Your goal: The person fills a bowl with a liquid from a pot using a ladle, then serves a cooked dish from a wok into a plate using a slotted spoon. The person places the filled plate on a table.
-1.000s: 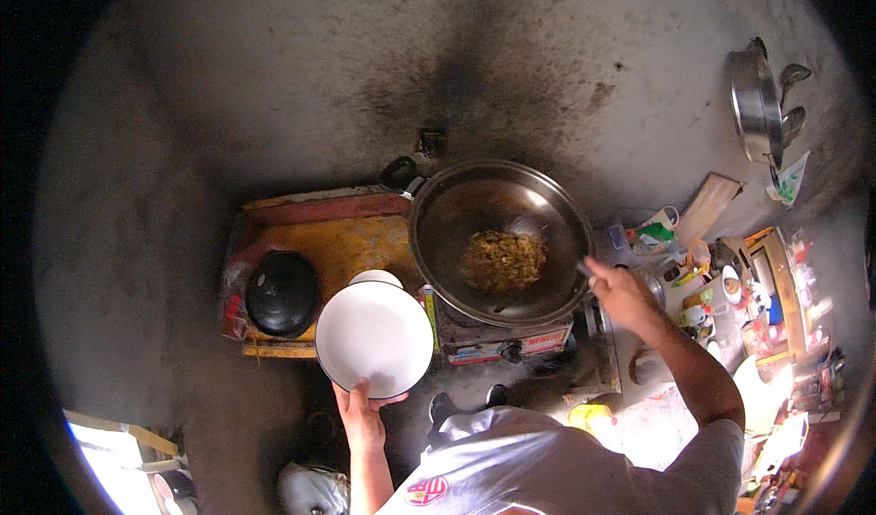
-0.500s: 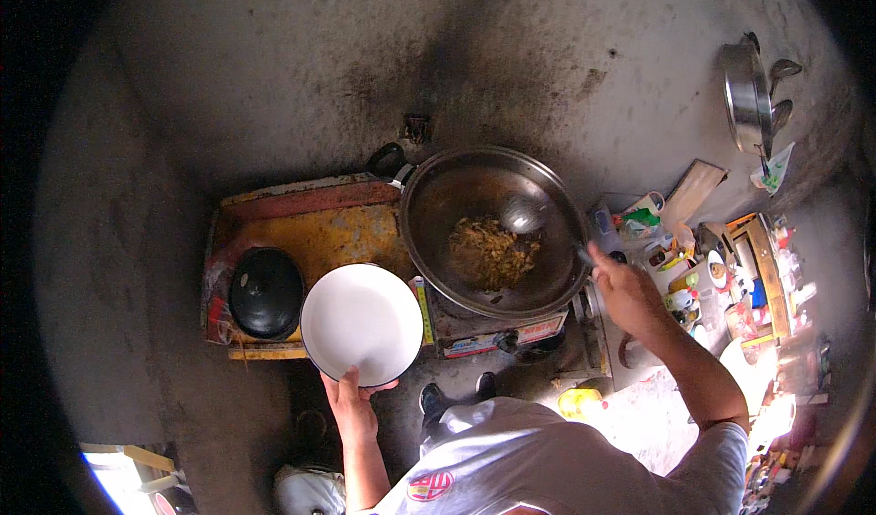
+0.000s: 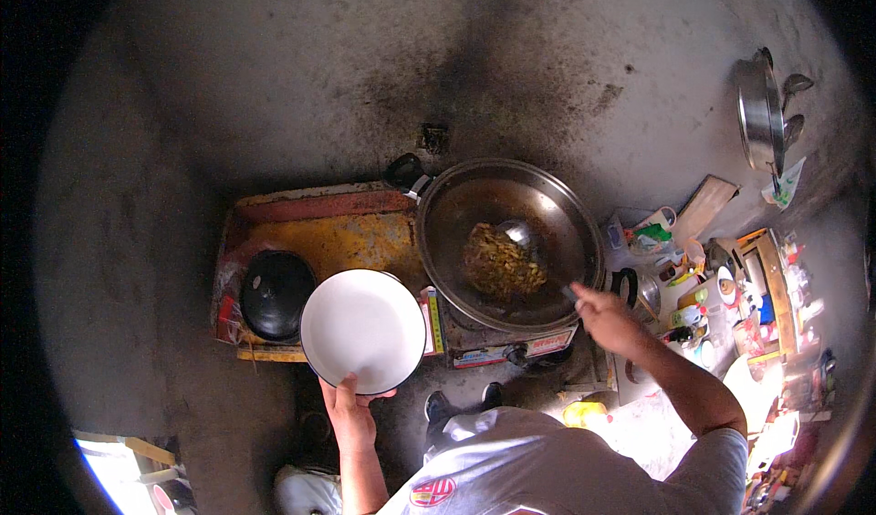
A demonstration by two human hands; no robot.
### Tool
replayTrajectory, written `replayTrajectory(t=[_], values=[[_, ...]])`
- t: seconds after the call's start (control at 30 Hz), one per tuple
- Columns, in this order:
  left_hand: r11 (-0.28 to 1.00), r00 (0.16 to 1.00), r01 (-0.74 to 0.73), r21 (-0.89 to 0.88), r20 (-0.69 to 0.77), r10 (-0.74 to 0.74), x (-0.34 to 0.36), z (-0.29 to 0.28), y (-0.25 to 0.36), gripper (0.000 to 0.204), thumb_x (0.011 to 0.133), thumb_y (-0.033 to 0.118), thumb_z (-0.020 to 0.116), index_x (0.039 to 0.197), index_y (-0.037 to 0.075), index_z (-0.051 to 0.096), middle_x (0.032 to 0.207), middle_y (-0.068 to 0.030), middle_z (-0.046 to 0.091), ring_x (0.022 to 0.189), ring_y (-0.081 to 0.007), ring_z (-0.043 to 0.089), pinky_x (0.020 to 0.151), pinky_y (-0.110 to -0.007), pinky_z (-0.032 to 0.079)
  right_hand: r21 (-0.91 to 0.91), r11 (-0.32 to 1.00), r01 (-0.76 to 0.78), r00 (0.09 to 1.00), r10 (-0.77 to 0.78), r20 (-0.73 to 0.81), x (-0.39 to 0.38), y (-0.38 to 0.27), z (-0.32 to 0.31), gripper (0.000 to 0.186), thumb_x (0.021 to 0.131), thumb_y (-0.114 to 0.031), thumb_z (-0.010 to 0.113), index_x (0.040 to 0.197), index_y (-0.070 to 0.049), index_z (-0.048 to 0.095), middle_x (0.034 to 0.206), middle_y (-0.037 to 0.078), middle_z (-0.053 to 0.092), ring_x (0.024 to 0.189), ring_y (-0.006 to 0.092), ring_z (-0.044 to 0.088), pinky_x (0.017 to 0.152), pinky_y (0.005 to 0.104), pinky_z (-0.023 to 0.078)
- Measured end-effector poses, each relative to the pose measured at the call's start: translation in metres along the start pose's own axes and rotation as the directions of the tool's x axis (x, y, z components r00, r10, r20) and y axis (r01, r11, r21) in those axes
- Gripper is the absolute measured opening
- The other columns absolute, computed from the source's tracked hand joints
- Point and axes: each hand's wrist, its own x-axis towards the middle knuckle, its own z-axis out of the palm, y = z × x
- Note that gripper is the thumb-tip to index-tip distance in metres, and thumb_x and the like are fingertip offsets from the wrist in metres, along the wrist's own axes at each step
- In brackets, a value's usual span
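My left hand (image 3: 350,413) holds a white bowl with a dark rim (image 3: 363,332) from its near edge, thumb on the inside and fingers beneath. Nothing lies in the bowl. My right hand (image 3: 606,318) is closed round the handle of a metal ladle (image 3: 516,233), whose head rests in the wok among the food. The wide metal wok (image 3: 575,232) sits on a gas stove (image 3: 516,353). Chopped yellow-brown food (image 3: 502,264) is heaped in the middle of the wok, against the ladle head.
Left of the wok, a dark round pot or lid (image 3: 276,296) stands on a worn yellow surface (image 3: 351,234). A cluttered table with bottles (image 3: 686,316) and containers is at right. A steel pan (image 3: 759,118) hangs on the wall. A yellow jug (image 3: 587,413) stands below.
My right hand has moved slightly left and down, and the ladle head has dipped lower into the food. The bowl stays nearly in place while the view has shifted a little.
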Motion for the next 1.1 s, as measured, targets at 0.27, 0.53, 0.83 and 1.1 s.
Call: replayTrajectory(t=[0.27,0.53,0.83,1.1], values=[[0.992,0.995,-0.084,0.092,0.064,0.079,0.011,0.025,0.028,0.050,0.090,0.015,0.049,0.134,-0.001,0.033,0.116,-0.0197,0.054,0.085,-0.0288,0.067,0.056,-0.034,0.062,0.658,0.121,-0.743,0.669,0.174,0.723,0.020,-0.019,-0.005,0.021,0.097,-0.028,0.052,0.102,-0.008,0.048,0.065,-0.005,0.041,0.044,0.0007,0.030,0.036,0.0177,0.017],[0.987,0.992,-0.050,0.150,0.121,0.031,0.018,0.060,0.049,0.049,0.088,0.015,0.049,0.133,0.001,0.037,0.116,-0.0173,0.055,0.087,-0.0273,0.066,0.059,-0.034,0.062,0.670,-0.017,-0.742,0.668,0.057,0.742,0.018,-0.001,-0.034,0.021,0.097,-0.024,0.051,0.118,-0.017,0.051,0.067,-0.005,0.039,0.046,-0.0009,0.032,0.036,0.0147,0.022],[0.983,0.944,0.057,0.175,0.311,-0.110,0.042,0.119,0.026,0.041,0.091,0.011,0.047,0.130,0.001,0.039,0.115,-0.0173,0.056,0.090,-0.0274,0.066,0.064,-0.035,0.062,0.832,0.373,-0.411,0.908,0.082,0.412,-0.008,-0.026,-0.121,0.039,0.098,-0.026,0.051,0.134,-0.014,0.048,0.067,-0.005,0.041,0.049,0.0002,0.032,0.038,0.0143,0.025],[0.987,0.887,0.162,-0.004,0.438,-0.144,0.053,0.175,-0.012,0.043,0.090,0.006,0.045,0.132,0.001,0.034,0.117,-0.0177,0.053,0.092,-0.0277,0.065,0.072,-0.038,0.062,0.838,0.532,-0.116,0.984,-0.056,0.172,-0.050,-0.029,-0.103,0.047,0.098,-0.023,0.051,0.143,-0.013,0.040,0.064,-0.008,0.037,0.049,0.0012,0.032,0.041,0.0171,0.027]])
